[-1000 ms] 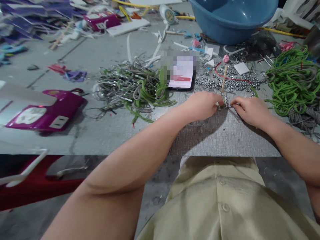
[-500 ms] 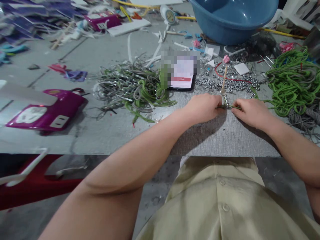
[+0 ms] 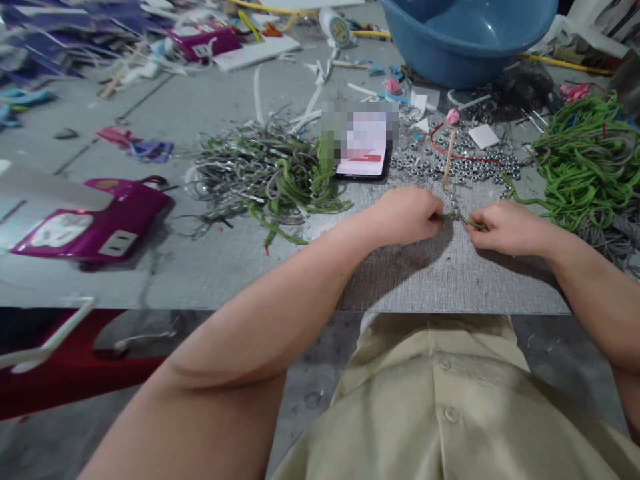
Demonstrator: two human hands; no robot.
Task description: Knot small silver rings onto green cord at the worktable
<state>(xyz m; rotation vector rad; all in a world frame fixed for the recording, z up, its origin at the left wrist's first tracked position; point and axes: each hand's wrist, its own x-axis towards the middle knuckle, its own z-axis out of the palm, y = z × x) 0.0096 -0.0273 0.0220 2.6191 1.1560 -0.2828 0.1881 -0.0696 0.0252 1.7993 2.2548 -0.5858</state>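
Note:
My left hand and my right hand rest on the grey textured mat, both pinched on a short green cord stretched between them. A small metal ring piece sits on the cord near my left fingertips. Just beyond lies a wooden stick with a pink tip among several small metal rings.
A heap of green and grey cords with rings lies to the left, a green cord bundle to the right. A phone sits behind my hands. A blue basin stands at the back. A magenta box lies far left.
My right hand has drawn a little to the right, stretching the green cord away from my left hand. My left hand has hardly moved.

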